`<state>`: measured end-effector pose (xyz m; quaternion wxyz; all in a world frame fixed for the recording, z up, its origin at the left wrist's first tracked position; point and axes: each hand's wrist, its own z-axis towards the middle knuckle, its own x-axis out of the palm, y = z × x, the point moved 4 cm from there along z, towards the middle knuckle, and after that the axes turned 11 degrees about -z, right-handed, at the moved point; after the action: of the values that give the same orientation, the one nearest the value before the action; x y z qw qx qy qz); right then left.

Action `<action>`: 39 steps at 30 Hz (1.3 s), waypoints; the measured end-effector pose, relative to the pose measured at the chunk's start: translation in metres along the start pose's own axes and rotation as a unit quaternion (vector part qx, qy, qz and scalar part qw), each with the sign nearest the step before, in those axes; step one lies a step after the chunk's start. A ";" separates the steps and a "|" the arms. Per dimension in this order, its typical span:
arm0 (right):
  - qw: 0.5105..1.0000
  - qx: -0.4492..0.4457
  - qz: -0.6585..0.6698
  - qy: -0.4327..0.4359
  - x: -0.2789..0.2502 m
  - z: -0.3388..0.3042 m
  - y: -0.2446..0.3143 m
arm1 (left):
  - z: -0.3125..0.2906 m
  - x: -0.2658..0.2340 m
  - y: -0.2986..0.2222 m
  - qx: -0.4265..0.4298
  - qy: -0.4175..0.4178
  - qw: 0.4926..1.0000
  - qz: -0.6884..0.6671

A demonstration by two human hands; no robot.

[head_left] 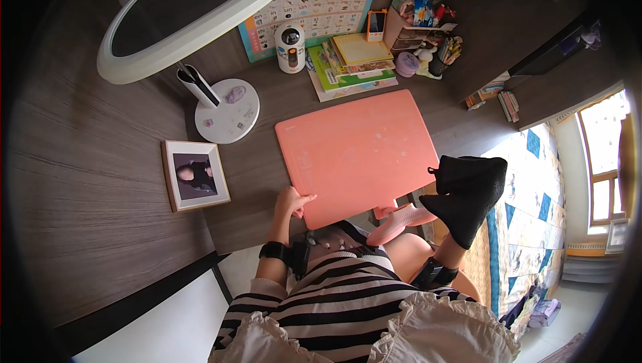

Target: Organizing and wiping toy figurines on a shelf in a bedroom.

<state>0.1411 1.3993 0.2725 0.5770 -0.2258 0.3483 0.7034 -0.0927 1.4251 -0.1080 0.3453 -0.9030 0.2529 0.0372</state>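
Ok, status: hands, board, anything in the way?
Left hand on left edge of pink board. Right hand hidden by black cloth. Cloth overlaps board's right corner in view; books beyond.

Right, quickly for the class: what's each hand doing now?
Left hand: at the pink board's left edge, one finger on top; how firm its grip is can't be told.
Right hand: covered by black cloth; open or closed can't be told.

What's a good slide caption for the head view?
Left hand at the near-left corner of a pink board, black cloth covering the right hand, white lamp at left.
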 end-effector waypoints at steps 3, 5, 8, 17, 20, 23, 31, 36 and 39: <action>0.999 -0.044 -0.014 -0.007 0.006 0.001 0.000 | 0.006 -0.001 0.009 -0.016 0.010 1.000 -0.016; 0.998 -0.053 -0.045 0.003 -0.008 0.001 -0.026 | 0.014 0.011 -0.008 -0.011 0.035 0.999 0.003; 0.993 -0.007 -0.007 0.113 0.009 -0.013 -0.058 | 0.015 0.006 0.005 -0.036 0.035 0.999 -0.004; 1.000 0.020 0.014 -0.009 0.003 -0.007 -0.064 | 0.027 0.021 -0.019 -0.060 0.080 0.995 0.028; 0.999 0.003 0.022 0.034 0.012 -0.007 -0.065 | 0.030 0.018 -0.014 -0.095 0.085 0.990 0.064; 0.999 0.036 -0.008 0.037 0.000 -0.005 -0.073 | 0.038 0.032 -0.031 -0.120 0.131 0.976 0.123; 0.998 -0.036 0.015 0.045 0.007 0.005 -0.015 | 0.035 0.017 -0.006 -0.133 0.134 0.973 0.134; 0.996 -0.057 0.041 0.055 0.017 0.012 0.003 | -0.006 0.008 -0.075 0.156 0.124 0.969 0.147; 0.992 -0.069 0.098 0.045 0.017 0.012 0.013 | -0.096 -0.017 -0.151 0.370 0.060 0.925 0.059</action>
<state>0.1259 1.4186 0.2713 0.4720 -0.2612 0.3455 0.7679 -0.0453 1.4666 0.0604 0.6361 -0.6951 0.3217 -0.0931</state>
